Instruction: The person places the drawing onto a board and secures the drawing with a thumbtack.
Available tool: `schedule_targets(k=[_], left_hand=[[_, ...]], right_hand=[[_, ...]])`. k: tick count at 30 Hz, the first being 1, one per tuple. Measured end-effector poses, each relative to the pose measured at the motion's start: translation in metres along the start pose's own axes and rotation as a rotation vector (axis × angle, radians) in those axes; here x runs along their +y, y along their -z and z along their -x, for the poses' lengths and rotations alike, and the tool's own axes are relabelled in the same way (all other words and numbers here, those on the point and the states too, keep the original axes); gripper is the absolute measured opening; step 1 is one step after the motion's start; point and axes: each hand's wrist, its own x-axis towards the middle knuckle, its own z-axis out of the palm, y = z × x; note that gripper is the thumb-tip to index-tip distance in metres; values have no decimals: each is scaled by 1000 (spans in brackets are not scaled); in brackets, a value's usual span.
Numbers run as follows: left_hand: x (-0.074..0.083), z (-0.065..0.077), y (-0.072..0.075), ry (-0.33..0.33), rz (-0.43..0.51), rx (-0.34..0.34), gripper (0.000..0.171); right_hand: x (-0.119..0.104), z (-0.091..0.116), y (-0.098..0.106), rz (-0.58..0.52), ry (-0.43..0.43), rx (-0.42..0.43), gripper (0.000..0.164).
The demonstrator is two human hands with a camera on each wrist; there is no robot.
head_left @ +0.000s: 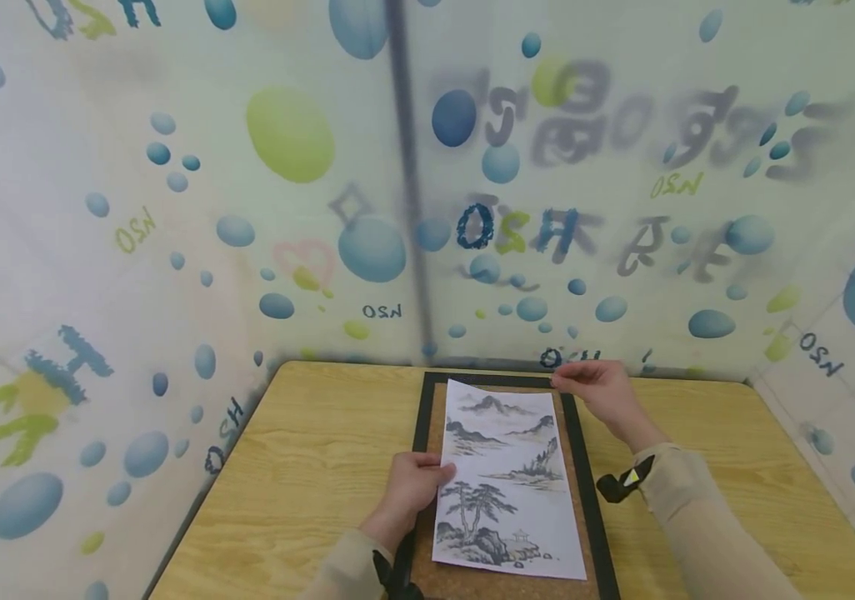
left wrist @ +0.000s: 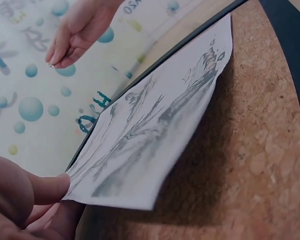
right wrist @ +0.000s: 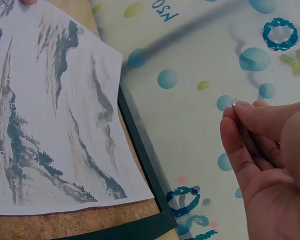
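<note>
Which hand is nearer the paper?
Left: the left hand pinches the paper by its left edge; the right hand is apart from it, near the upper right corner.

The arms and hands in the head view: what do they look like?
They are a person's. The left hand and right hand wear no gloves. The left sleeve and right sleeve are pale beige. Each wrist bears a small black device, the left device partly cut off, the right device showing a bright patch.
</note>
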Motion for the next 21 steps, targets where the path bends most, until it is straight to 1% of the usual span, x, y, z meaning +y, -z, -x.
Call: schedule_targets(k=[4, 7, 15, 21], left_hand=[[-1, -2, 2, 7, -40, 8, 25], [-1, -3, 5, 2, -51, -6, 27], [2, -4, 14, -5, 16, -43, 28], [0, -5, 16, 3, 25, -64, 26]], right_hand=[[2, 0, -3, 1, -10, -9, 25], [3, 0, -6, 11, -22, -19, 28], [8, -4, -13, 32, -36, -38, 26], [12, -9, -21, 70, -47, -42, 23]])
